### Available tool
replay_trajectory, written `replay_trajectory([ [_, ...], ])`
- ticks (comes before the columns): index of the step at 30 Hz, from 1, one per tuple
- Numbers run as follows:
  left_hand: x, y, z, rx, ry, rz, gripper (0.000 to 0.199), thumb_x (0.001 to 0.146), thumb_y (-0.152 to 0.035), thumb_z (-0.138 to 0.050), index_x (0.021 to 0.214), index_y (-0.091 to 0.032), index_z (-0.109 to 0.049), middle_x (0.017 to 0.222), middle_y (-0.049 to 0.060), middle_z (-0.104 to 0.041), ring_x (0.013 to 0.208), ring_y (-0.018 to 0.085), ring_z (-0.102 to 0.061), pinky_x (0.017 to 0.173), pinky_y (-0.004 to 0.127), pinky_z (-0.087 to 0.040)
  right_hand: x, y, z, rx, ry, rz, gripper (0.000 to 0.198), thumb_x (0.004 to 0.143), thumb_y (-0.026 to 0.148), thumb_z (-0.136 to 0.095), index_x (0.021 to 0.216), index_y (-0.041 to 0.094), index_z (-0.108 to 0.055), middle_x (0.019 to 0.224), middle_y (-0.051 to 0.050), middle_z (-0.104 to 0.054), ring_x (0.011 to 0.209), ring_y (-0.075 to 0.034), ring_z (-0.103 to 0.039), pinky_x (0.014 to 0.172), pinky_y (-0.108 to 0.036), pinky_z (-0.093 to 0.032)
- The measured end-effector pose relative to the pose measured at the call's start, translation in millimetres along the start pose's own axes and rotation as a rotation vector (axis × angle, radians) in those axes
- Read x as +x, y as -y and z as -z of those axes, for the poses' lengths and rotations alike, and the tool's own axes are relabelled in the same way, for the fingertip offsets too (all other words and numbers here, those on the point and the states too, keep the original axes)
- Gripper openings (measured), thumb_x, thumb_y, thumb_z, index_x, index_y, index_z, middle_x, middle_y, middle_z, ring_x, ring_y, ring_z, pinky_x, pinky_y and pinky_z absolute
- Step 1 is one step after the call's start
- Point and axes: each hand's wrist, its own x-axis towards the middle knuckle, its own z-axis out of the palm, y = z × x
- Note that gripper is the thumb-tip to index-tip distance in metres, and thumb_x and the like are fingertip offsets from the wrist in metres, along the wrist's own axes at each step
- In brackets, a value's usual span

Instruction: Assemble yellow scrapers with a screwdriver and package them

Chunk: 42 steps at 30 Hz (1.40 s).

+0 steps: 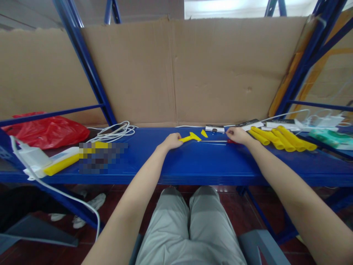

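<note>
My left hand (pixel 173 141) is closed on the handle of a yellow plastic scraper (pixel 191 137), whose wide head points right. A small loose yellow piece (pixel 204 133) lies just beyond that head. My right hand (pixel 237 135) has its fingers pinched together near the tabletop; what they hold, if anything, is too small to make out. Beneath this hand shows the red handle (pixel 230 141) of a screwdriver, partly covered, and its thin metal shaft (pixel 212 141) reaches left toward the scraper. A small black-and-white box (pixel 215 129) stands behind, with tiny bits near it.
Several yellow tubular pieces (pixel 286 139) lie right of my right hand, near white boxes (pixel 284 123). Leftward are coiled white cable (pixel 118 130), a red plastic bag (pixel 49 130) and a yellow strip (pixel 62 164). Cardboard (pixel 132 73) walls the blue bench (pixel 193 165) behind.
</note>
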Motion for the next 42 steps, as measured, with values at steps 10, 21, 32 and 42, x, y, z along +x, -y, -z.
replay_trajectory([
  [10, -1, -3, 2, 0.039, 0.067, 0.055, 0.021, 0.078, -0.022, -0.054, 0.094, -0.016, -0.066, 0.101, 0.009, -0.071, 0.092, 0.023, -0.065, 0.070, 0.025, -0.047, -1, 16, -1, -0.144, 0.245, -0.018, 0.023, 0.082, 0.027, -0.048, 0.079, 0.016, -0.068, 0.075, -0.008, -0.069, 0.071, -0.020, -0.063, 0.063, -0.026, -0.041],
  [21, -3, -3, 6, 0.122, 0.046, 0.206, 0.028, 0.076, -0.025, -0.053, 0.100, -0.018, -0.066, 0.112, 0.013, -0.069, 0.108, 0.032, -0.062, 0.091, 0.046, -0.046, -6, -16, 14, -0.273, 0.316, -0.218, 0.025, 0.080, 0.031, -0.050, 0.090, 0.018, -0.068, 0.092, -0.011, -0.070, 0.089, -0.026, -0.064, 0.072, -0.032, -0.045],
  [32, -5, -2, 4, 0.126, 0.038, 0.146, 0.034, 0.076, -0.024, -0.052, 0.109, -0.023, -0.062, 0.121, 0.009, -0.065, 0.117, 0.031, -0.056, 0.098, 0.053, -0.039, -3, -17, 13, -0.274, 0.258, -0.225, 0.033, 0.080, 0.024, -0.048, 0.107, 0.018, -0.066, 0.108, -0.013, -0.069, 0.099, -0.027, -0.064, 0.078, -0.033, -0.047],
  [42, -6, -6, -2, 0.158, 0.040, 0.002, 0.040, 0.081, -0.016, -0.051, 0.118, -0.026, -0.061, 0.129, 0.006, -0.061, 0.122, 0.027, -0.053, 0.099, 0.046, -0.041, -4, -8, 15, -0.276, 0.219, -0.293, 0.035, 0.082, 0.027, -0.046, 0.109, 0.022, -0.068, 0.110, -0.011, -0.069, 0.106, -0.030, -0.061, 0.091, -0.046, -0.043],
])
